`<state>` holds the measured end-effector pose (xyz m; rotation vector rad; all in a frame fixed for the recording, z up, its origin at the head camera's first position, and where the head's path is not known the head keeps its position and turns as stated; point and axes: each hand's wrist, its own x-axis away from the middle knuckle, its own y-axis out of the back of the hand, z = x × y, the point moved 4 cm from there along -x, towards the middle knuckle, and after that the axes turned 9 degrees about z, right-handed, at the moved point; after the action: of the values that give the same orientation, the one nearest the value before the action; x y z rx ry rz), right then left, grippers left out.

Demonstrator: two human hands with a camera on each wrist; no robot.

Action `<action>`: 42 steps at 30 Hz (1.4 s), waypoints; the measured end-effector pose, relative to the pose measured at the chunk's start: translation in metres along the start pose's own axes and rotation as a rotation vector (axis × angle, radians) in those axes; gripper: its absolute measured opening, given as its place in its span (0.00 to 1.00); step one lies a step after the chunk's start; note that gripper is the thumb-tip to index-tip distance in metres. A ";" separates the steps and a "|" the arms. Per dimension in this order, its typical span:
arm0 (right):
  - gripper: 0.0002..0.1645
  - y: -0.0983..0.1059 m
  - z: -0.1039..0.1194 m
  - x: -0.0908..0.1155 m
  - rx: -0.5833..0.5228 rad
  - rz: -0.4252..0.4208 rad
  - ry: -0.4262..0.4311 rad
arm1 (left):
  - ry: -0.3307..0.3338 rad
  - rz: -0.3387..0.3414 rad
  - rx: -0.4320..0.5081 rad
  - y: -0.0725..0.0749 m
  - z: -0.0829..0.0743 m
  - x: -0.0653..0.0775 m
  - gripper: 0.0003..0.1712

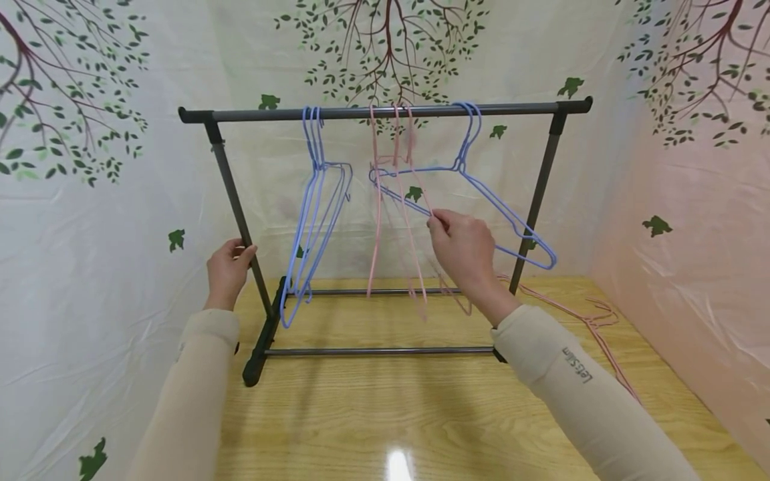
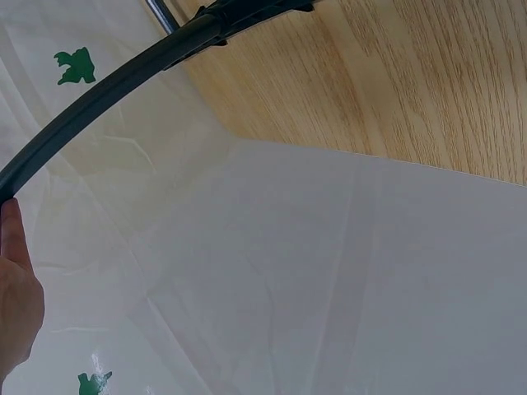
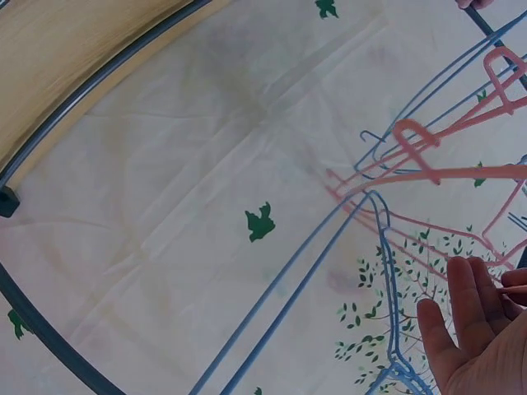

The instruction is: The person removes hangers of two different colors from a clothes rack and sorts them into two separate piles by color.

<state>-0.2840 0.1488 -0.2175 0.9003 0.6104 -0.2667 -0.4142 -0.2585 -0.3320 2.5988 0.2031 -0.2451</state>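
Note:
In the head view, my left hand (image 1: pixel 228 274) holds the left post (image 1: pixel 233 200) of a dark metal clothes rack, thumb against it. A fingertip on that post also shows in the left wrist view. My right hand (image 1: pixel 464 250) pinches the sloping side of a pink hanger (image 1: pixel 411 140), the rightmost of three pink ones hooked on the top bar (image 1: pixel 259 115). Several blue hangers (image 1: pixel 317 164) hang bunched to their left. Two more blue hangers (image 1: pixel 460 162) hang to the right, their lower bars passing behind my right hand. In the right wrist view, pink hangers (image 3: pixel 461 174) overlap blue ones.
Loose pink hangers (image 1: pixel 592 321) lie on the wooden table (image 1: pixel 373 407) at the right, beyond my right sleeve. The rack's lower crossbars (image 1: pixel 385 351) run just above the tabletop. Leaf-printed sheets (image 1: pixel 108 267) enclose the back and both sides.

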 end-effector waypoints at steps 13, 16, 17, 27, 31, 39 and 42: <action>0.15 0.001 0.000 -0.002 -0.083 -0.058 0.026 | -0.009 -0.007 -0.006 -0.001 0.002 -0.001 0.27; 0.15 0.000 -0.002 0.000 -0.106 -0.065 0.042 | -0.007 -0.007 -0.010 0.000 0.002 -0.001 0.28; 0.15 0.000 -0.003 0.000 -0.110 -0.067 0.050 | -0.006 -0.006 -0.012 -0.001 0.002 -0.001 0.28; 0.14 0.001 -0.011 0.003 -0.153 -0.069 0.080 | -0.020 -0.017 -0.020 -0.001 0.001 -0.001 0.28; 0.13 0.001 -0.019 0.003 -0.204 -0.060 0.064 | -0.010 -0.005 -0.012 -0.001 0.000 0.000 0.28; 0.13 -0.003 -0.032 0.003 -0.303 -0.052 0.055 | -0.008 0.005 -0.003 -0.001 -0.001 0.000 0.29; 0.13 -0.005 -0.037 0.004 -0.338 -0.059 0.058 | -0.009 0.006 0.006 -0.002 -0.001 -0.001 0.29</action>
<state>-0.2969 0.1751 -0.2406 0.5670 0.7127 -0.1836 -0.4150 -0.2566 -0.3323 2.6037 0.1913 -0.2560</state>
